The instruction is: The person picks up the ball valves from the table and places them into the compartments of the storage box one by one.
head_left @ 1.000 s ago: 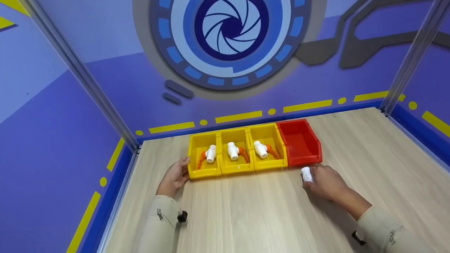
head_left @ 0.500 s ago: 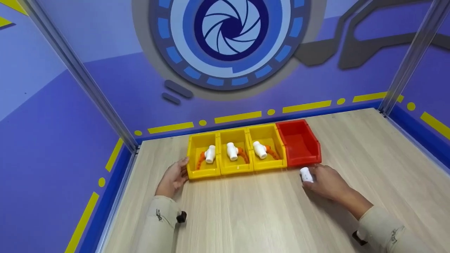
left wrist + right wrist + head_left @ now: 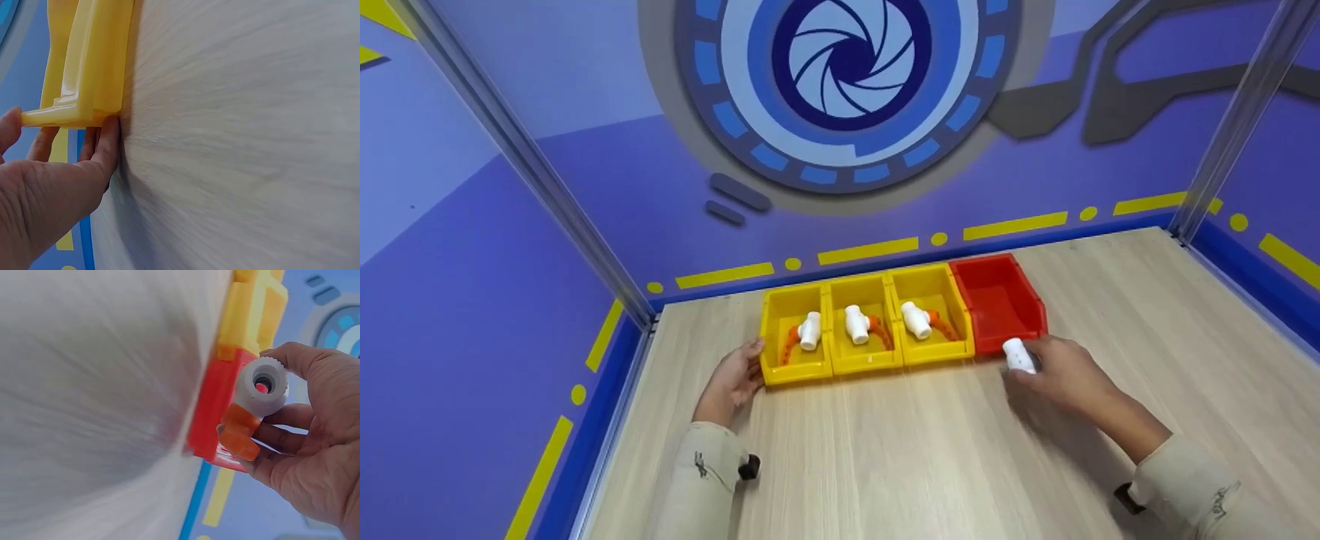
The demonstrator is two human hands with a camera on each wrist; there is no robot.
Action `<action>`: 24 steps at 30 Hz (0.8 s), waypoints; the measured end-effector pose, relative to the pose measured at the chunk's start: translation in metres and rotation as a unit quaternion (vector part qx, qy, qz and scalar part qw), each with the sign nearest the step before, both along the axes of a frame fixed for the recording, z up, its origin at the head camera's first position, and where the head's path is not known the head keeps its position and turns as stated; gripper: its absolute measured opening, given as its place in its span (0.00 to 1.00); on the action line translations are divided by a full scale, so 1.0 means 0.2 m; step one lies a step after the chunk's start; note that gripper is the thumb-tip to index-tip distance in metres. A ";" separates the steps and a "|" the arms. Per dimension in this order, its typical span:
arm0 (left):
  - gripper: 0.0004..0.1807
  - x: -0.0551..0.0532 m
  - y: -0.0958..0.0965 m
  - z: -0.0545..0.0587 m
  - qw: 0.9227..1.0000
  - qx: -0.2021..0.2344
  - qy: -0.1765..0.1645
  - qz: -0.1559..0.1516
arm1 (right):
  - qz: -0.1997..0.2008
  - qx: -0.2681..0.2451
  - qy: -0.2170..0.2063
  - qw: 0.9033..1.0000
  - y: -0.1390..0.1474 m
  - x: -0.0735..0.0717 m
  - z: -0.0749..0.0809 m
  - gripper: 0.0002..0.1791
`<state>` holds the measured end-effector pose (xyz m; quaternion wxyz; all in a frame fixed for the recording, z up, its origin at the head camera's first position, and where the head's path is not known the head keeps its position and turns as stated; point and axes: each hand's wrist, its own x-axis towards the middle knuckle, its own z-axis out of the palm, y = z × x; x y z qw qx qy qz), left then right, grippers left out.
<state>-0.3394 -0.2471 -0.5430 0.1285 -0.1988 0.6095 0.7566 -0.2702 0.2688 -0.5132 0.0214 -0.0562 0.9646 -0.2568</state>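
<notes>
My right hand holds a white ball valve just above the front edge of the red bin. In the right wrist view the valve's round open end and orange handle show between thumb and fingers. My left hand touches the outer left side of the leftmost yellow bin with its fingertips. In the left wrist view its fingers reach along that wall, near the tabletop. Three white valves with orange handles lie in the yellow bins, one in each; the leftmost valve has its handle to the left.
The three yellow bins and the red one stand side by side on a wood-grain table. Behind them rises a blue and purple printed wall. Metal corner posts stand at both sides.
My right hand has moved slightly forward with the valve, closer to the red bin's front edge. The left hand stays at the leftmost bin, and the bins keep their places.
</notes>
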 end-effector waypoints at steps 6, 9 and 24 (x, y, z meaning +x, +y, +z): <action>0.33 -0.02 0.00 0.02 1.000 -0.015 0.000 -0.018 | -0.014 -0.019 0.043 0.999 -0.01 -0.02 0.06 0.30; 0.33 -0.02 0.00 0.03 1.000 -0.012 -0.007 -0.012 | -0.022 -0.025 0.058 0.998 -0.03 -0.05 0.08 0.32; 0.33 0.01 0.00 -0.01 1.000 -0.003 0.000 -0.013 | -0.089 -0.044 0.007 0.995 -0.12 -0.28 0.06 0.38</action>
